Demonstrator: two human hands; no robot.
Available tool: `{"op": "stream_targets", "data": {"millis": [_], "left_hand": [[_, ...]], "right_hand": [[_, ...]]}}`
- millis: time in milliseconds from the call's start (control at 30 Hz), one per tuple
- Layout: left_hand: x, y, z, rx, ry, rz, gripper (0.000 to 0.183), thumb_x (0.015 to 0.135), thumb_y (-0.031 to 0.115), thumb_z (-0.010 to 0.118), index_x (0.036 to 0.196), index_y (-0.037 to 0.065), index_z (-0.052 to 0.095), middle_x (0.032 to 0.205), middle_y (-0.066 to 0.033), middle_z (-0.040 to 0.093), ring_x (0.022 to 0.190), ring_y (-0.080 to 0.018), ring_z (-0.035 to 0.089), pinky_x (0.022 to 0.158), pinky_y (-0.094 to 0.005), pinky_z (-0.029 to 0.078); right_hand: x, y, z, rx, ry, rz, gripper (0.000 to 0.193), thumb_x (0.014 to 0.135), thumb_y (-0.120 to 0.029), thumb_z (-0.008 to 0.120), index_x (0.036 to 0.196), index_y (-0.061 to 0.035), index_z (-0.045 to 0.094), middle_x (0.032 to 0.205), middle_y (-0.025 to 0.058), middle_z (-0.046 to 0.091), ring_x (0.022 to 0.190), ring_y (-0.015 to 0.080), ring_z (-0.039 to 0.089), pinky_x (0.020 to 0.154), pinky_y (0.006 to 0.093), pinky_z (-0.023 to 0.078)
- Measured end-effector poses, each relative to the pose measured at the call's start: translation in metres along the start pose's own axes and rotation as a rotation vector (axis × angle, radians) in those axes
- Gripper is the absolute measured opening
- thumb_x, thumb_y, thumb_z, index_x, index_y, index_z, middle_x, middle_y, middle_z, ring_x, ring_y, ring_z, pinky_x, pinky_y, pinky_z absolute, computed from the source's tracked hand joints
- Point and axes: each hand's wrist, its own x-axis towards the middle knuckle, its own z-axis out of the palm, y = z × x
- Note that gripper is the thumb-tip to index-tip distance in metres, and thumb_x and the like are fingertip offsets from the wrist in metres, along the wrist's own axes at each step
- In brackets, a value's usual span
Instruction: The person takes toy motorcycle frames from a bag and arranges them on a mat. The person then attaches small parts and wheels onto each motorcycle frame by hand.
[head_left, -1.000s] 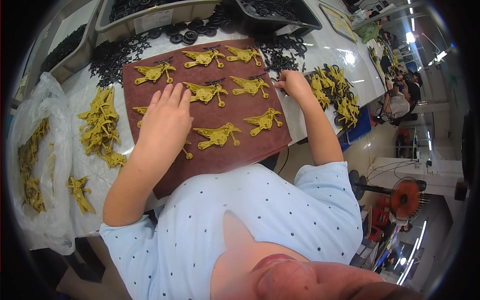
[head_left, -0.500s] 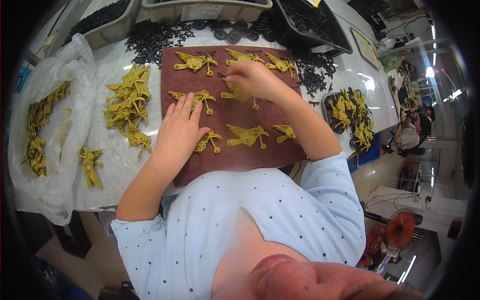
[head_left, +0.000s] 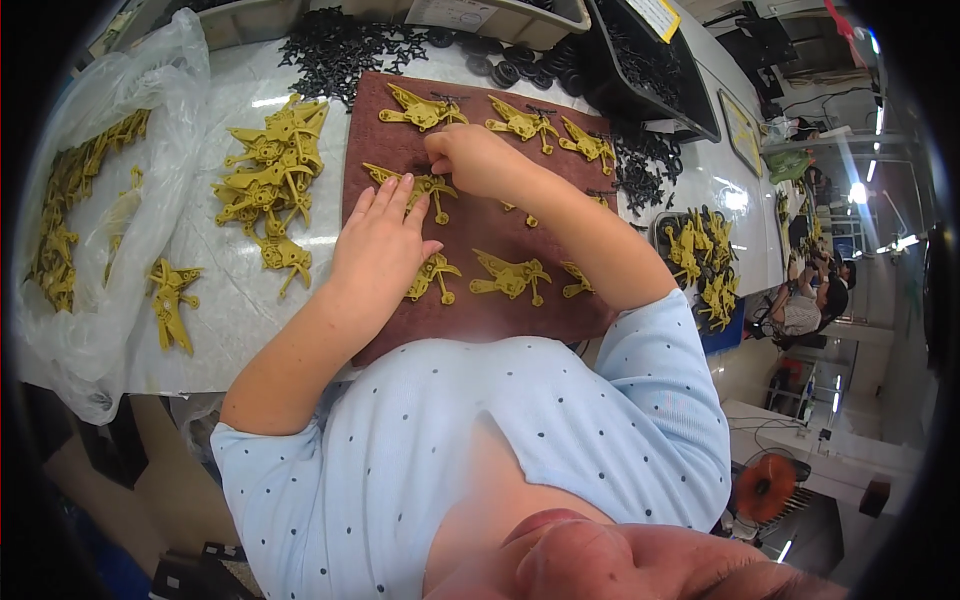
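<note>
On a brown cloth [head_left: 470,205] lie several yellow plastic parts with a pointed end and a short leg. My left hand [head_left: 385,228] rests flat with fingers stretched over the left yellow part [head_left: 440,186] of the middle row, touching it. At that part's upper edge, the pinched fingers of my right hand [head_left: 478,158] hold a small black part [head_left: 420,163], mostly hidden by the fingers. Thin black pieces sit at the upper edges of yellow parts in the back row, such as the back left one [head_left: 420,110]. My right forearm covers much of the middle row.
A pile of yellow parts [head_left: 268,180] and a single one [head_left: 172,305] lie left of the cloth, beside a clear plastic bag [head_left: 185,90] of more. Loose black pieces [head_left: 335,50] and black wheels [head_left: 508,72] lie behind. Bins [head_left: 540,28] stand at the back.
My right hand has moved left, from the middle yellow part to the left one beside my left hand. The left hand stays on the same part. The whole view has shifted slightly.
</note>
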Motion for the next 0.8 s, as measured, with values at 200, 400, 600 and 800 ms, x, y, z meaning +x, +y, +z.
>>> {"op": "stream_targets", "data": {"millis": [200,400,600,800], "left_hand": [[0.001,0.006,0.001,0.021,0.053,-0.036,0.053,0.085,0.037,0.06,0.122,0.0,0.057,0.134,-0.0187,0.048,0.124,-0.0296,0.046,0.105,-0.0407,0.034],[0.005,0.005,0.001,0.029,0.065,-0.005,0.05,0.085,0.036,0.06,0.121,0.001,0.058,0.133,-0.0183,0.05,0.123,-0.0287,0.048,0.104,-0.0408,0.035],[0.002,0.0,0.001,0.007,0.046,0.033,0.048,0.087,0.035,0.059,0.121,0.002,0.058,0.132,-0.0179,0.05,0.124,-0.0285,0.047,0.105,-0.0422,0.033],[0.002,0.0,-0.002,0.029,0.045,-0.024,0.048,0.085,0.033,0.062,0.122,0.003,0.058,0.134,-0.0181,0.048,0.124,-0.0296,0.046,0.105,-0.0442,0.033]], "right_hand": [[-0.008,-0.022,0.005,-0.122,0.048,0.047,0.01,0.074,0.001,0.06,0.083,-0.0025,0.059,0.084,0.0134,0.059,0.084,0.0318,0.06,0.07,0.0411,0.048],[-0.015,-0.015,0.012,-0.19,0.194,0.021,0.009,0.077,-0.004,0.057,0.085,-0.0034,0.061,0.082,0.0138,0.057,0.084,0.0333,0.058,0.072,0.0412,0.047],[-0.049,-0.007,0.001,0.066,0.432,0.015,0.018,0.081,-0.003,0.059,0.098,-0.0044,0.064,0.089,0.0141,0.057,0.088,0.0328,0.057,0.077,0.0393,0.047],[-0.173,0.066,-0.053,-0.058,0.422,0.561,0.017,0.077,0.0,0.06,0.092,-0.0033,0.067,0.09,0.014,0.065,0.086,0.0324,0.061,0.078,0.0366,0.049]]}}
